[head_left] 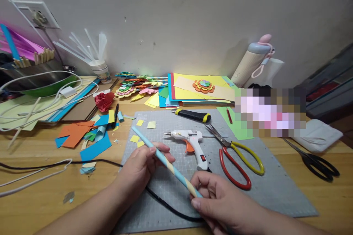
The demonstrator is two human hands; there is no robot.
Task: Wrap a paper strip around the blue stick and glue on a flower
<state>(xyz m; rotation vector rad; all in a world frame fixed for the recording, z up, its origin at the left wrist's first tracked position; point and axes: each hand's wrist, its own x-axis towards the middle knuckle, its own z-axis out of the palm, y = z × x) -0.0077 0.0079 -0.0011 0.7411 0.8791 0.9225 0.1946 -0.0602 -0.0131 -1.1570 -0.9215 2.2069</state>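
"Slender pale-blue and cream spiral-striped rod (168, 165): where do we log it?"

"Held above the grey gridded cutting mat (275, 191), slanting from upper left down toward the right hand (216, 194)."

"State of the hands?"

"Left hand (143, 163): thumb and fingers closed around the rod's upper half, the far end projecting beyond them. Right hand: fingers curled, thumb and fingertips pinching near the lower end. We see both gripping."

"Nearby items on the mat?"

"We note a white glue gun with an orange trigger (193, 136) lying just beyond the hands, red-and-yellow-handled metal scissors (224, 141) to its right, and a black-and-yellow utility knife (193, 115) behind it."

"Past the mat?"

"Orange paper scraps (77, 134) at left on the wooden tabletop (33, 150); a layered multicoloured paper flower (204, 86) on the stacked sheets at the back."
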